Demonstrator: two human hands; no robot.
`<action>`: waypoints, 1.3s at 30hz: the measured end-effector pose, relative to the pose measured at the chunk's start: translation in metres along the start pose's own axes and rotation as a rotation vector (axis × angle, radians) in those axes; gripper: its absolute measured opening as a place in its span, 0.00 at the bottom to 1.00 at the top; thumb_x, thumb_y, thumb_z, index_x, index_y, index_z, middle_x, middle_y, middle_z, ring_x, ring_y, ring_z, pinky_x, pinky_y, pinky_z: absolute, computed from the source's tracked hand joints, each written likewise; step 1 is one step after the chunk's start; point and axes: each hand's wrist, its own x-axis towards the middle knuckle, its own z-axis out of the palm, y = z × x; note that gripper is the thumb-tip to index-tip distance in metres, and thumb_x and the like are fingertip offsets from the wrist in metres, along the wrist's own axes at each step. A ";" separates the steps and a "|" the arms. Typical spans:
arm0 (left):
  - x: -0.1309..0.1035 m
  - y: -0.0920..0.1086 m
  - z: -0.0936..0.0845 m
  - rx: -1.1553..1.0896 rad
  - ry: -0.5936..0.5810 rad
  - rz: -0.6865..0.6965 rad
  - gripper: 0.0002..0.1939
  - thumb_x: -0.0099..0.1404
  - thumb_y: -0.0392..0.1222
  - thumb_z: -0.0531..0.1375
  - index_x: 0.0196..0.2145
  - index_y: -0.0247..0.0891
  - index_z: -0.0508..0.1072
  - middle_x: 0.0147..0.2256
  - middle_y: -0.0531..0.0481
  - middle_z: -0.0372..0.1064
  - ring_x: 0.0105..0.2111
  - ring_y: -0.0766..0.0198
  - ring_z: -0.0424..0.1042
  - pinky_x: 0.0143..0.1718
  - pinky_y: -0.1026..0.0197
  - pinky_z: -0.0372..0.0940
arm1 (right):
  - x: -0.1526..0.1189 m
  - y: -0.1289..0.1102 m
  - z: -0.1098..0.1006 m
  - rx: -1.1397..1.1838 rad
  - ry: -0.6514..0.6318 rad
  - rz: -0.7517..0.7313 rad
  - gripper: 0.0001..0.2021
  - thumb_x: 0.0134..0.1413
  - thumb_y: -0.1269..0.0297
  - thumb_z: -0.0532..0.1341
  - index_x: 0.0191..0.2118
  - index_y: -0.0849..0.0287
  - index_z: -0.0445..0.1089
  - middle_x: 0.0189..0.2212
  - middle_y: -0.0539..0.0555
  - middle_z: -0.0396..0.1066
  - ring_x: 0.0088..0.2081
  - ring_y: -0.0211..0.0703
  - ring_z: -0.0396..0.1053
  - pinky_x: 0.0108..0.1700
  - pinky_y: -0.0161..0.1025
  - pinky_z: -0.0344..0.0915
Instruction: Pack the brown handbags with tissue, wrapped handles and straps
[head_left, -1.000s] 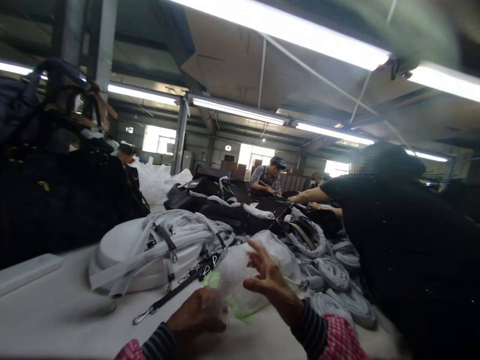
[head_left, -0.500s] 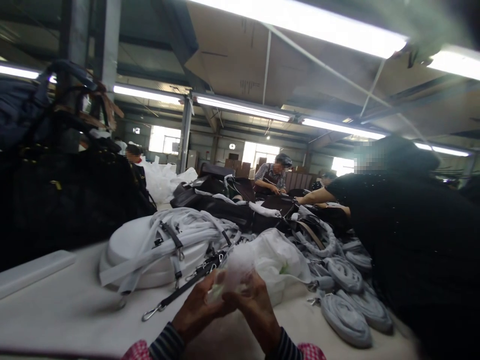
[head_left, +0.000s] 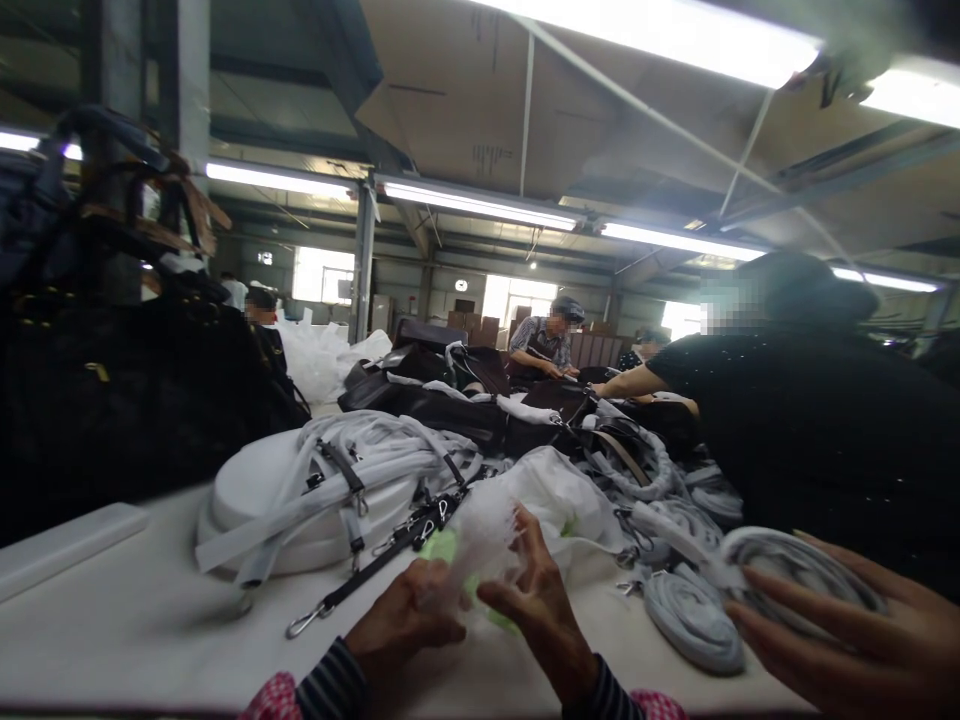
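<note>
- The left hand [head_left: 405,618] has its grip closed on a wispy plastic film [head_left: 478,530], bunched at twelve o'clock between and just ahead of the two hands.
- The right hand [head_left: 536,605] has a wide grip, fingers apart beside the film; from here I can't tell whether they touch it.
- On the worktop [head_left: 142,640], white-wrapped straps [head_left: 367,450] lie heaped at ten o'clock, a white bundle [head_left: 589,495] at one.
- Out at three o'clock, another person's hand [head_left: 877,640] grasps a pale coil [head_left: 787,555].

Impossible to read any word or number: too blurred in the dark print [head_left: 491,156] on the ceiling panel [head_left: 442,115], too small on the round wall disc [head_left: 461,286].
</note>
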 end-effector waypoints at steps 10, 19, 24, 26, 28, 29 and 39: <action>0.000 0.008 0.005 -0.162 -0.086 -0.082 0.14 0.42 0.39 0.69 0.28 0.37 0.74 0.27 0.55 0.64 0.29 0.64 0.59 0.31 0.62 0.52 | 0.027 -0.065 -0.026 -0.365 -0.163 -0.226 0.33 0.58 0.46 0.66 0.66 0.47 0.62 0.64 0.57 0.60 0.60 0.53 0.63 0.49 0.43 0.68; -0.008 0.016 0.000 0.101 0.211 0.035 0.28 0.52 0.53 0.71 0.48 0.39 0.78 0.47 0.43 0.77 0.51 0.42 0.71 0.57 0.46 0.65 | 0.029 -0.061 0.027 -0.741 -0.048 -0.450 0.10 0.61 0.58 0.66 0.44 0.55 0.72 0.41 0.52 0.69 0.43 0.43 0.70 0.47 0.38 0.66; -0.013 0.011 -0.003 0.061 0.279 0.049 0.19 0.54 0.56 0.71 0.32 0.38 0.77 0.31 0.50 0.75 0.35 0.54 0.71 0.39 0.57 0.71 | 0.012 -0.063 0.046 -0.960 -0.018 -0.553 0.08 0.65 0.56 0.61 0.41 0.54 0.70 0.40 0.53 0.70 0.44 0.45 0.69 0.43 0.38 0.65; -0.013 0.003 -0.006 0.089 0.241 0.031 0.19 0.55 0.57 0.70 0.26 0.38 0.75 0.27 0.50 0.73 0.31 0.56 0.69 0.34 0.60 0.69 | 0.007 -0.067 0.048 -1.003 -0.035 -0.584 0.10 0.65 0.54 0.60 0.45 0.53 0.70 0.41 0.52 0.70 0.45 0.45 0.69 0.41 0.38 0.64; -0.011 -0.002 -0.007 0.146 0.216 0.045 0.19 0.56 0.58 0.68 0.25 0.38 0.77 0.28 0.49 0.75 0.32 0.56 0.70 0.35 0.60 0.69 | 0.007 -0.070 0.046 -1.026 -0.033 -0.586 0.13 0.65 0.50 0.61 0.47 0.51 0.70 0.41 0.52 0.70 0.45 0.46 0.68 0.40 0.38 0.63; -0.010 -0.003 -0.007 0.174 0.192 0.049 0.19 0.57 0.58 0.67 0.26 0.38 0.78 0.29 0.48 0.76 0.33 0.55 0.71 0.37 0.59 0.69 | 0.009 -0.071 0.044 -1.030 -0.030 -0.576 0.14 0.64 0.48 0.61 0.47 0.51 0.71 0.40 0.52 0.70 0.46 0.47 0.68 0.41 0.38 0.63; -0.004 0.009 -0.004 0.246 0.011 0.075 0.27 0.71 0.62 0.53 0.37 0.36 0.81 0.34 0.47 0.76 0.36 0.55 0.71 0.43 0.57 0.67 | 0.063 -0.049 0.008 -0.496 -0.035 -0.234 0.14 0.57 0.54 0.67 0.30 0.58 0.68 0.27 0.46 0.65 0.32 0.38 0.63 0.38 0.35 0.58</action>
